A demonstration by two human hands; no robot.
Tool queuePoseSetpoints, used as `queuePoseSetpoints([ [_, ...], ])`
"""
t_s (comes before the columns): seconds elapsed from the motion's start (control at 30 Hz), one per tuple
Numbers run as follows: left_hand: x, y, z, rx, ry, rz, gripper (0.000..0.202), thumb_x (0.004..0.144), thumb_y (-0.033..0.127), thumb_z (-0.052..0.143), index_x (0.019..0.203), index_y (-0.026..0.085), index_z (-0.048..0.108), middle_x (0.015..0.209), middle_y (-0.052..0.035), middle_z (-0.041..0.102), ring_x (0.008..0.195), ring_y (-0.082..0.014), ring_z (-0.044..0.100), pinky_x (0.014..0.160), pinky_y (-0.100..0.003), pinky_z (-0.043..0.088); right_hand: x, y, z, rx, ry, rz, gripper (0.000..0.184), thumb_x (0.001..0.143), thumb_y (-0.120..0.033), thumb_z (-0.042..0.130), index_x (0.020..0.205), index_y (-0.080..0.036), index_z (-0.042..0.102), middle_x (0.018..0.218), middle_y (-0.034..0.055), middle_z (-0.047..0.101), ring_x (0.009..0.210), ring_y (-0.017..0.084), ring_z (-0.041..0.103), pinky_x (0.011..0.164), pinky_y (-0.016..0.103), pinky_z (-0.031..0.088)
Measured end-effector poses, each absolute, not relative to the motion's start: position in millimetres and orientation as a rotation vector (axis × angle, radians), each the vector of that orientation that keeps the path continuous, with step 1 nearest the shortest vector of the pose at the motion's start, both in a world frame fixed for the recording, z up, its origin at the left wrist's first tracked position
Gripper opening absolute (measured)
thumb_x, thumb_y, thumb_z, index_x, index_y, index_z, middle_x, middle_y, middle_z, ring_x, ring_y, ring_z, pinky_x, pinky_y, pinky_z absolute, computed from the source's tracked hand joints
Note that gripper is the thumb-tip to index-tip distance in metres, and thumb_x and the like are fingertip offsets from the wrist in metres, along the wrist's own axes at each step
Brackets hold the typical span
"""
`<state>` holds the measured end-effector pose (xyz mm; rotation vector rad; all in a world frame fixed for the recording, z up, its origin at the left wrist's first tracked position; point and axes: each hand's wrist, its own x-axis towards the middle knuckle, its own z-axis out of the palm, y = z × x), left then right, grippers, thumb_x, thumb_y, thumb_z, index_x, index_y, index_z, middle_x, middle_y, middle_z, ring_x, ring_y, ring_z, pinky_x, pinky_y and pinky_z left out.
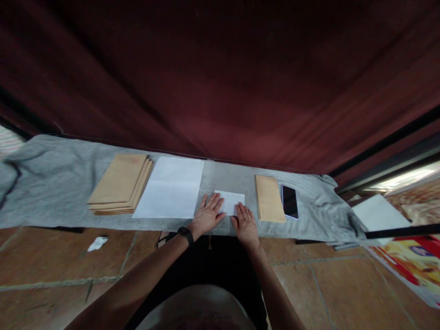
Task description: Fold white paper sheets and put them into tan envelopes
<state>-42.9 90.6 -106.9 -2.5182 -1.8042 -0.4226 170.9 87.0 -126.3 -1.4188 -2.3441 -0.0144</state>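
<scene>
A folded white sheet of paper [231,201] lies flat on the grey cloth, in front of my body. My left hand [207,215] rests on its left end with the fingers stretched out. On its right end lies my right hand [245,224], also flat with fingers extended. Left of the hands is a stack of larger white paper sheets [170,188]. Several brown envelopes [118,178] are piled beyond it at the left. Right of my right hand lies a smaller brown envelope pile [270,198].
A phone [289,201] lies right of the smaller envelopes. Grey cloth [62,183] covers the narrow table, with a dark red curtain [220,91] hanging behind it. A crumpled white scrap [97,244] is on the tiled floor. A colourful printed bag [412,261] stands at the right.
</scene>
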Motion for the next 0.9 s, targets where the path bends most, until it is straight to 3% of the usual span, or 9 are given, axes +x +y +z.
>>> queuePoseSetpoints([
  [0.13, -43.5, 89.8, -106.1, -2.585, -1.745, -0.368, 0.052, 0.098, 0.043, 0.046, 0.143, 0.017, 0.051, 0.151, -0.0138, 0.048, 0.145, -0.0260, 0.036, 0.122, -0.052, 0.019, 170.7, 87.8, -124.6, -1.414, -2.340, 0.005, 0.052, 0.102, -0.037, 0.040, 0.147, -0.012, 0.044, 0.149, 0.0151, 0.051, 0.138, 0.027, 0.046, 0.113, 0.046, 0.036],
  [0.37, -29.8, 97.1, -106.3, -2.650, -1.800, -0.099, 0.049, 0.096, 0.027, 0.047, 0.142, 0.012, 0.051, 0.150, -0.0203, 0.047, 0.143, -0.0311, 0.039, 0.117, -0.052, 0.031, 170.4, 88.2, -120.2, -1.433, -2.345, 0.009, 0.051, 0.101, -0.036, 0.042, 0.145, -0.012, 0.047, 0.148, 0.0144, 0.052, 0.136, 0.027, 0.047, 0.113, 0.045, 0.037],
  [0.57, -13.5, 91.5, -111.8, -2.639, -1.834, -0.076, 0.064, 0.086, 0.006, 0.034, 0.150, 0.012, 0.040, 0.150, -0.0205, 0.047, 0.144, -0.0323, 0.038, 0.115, -0.060, 0.032, 169.1, 89.0, -116.9, -1.460, -2.364, 0.007, 0.050, 0.100, -0.036, 0.044, 0.144, -0.012, 0.049, 0.146, 0.0151, 0.054, 0.134, 0.026, 0.049, 0.112, 0.044, 0.037],
  [0.7, -8.2, 89.7, -114.6, -2.625, -1.873, -0.110, 0.068, 0.083, 0.004, 0.032, 0.149, 0.015, 0.042, 0.150, -0.0191, 0.048, 0.143, -0.0330, 0.038, 0.115, -0.063, 0.033, 169.0, 89.1, -116.5, -1.462, -2.374, 0.006, 0.049, 0.100, -0.035, 0.044, 0.143, -0.012, 0.050, 0.145, 0.0150, 0.054, 0.133, 0.027, 0.050, 0.111, 0.044, 0.037],
  [0.9, -7.0, 83.6, -114.0, -2.603, -1.910, -0.208, 0.064, 0.084, 0.005, 0.029, 0.143, 0.016, 0.050, 0.150, -0.0174, 0.049, 0.144, -0.0307, 0.037, 0.117, -0.059, 0.032, 167.3, 89.9, -114.8, -1.488, -2.382, -0.005, 0.049, 0.100, -0.034, 0.044, 0.142, -0.010, 0.051, 0.144, 0.0162, 0.055, 0.133, 0.028, 0.050, 0.111, 0.043, 0.037],
])
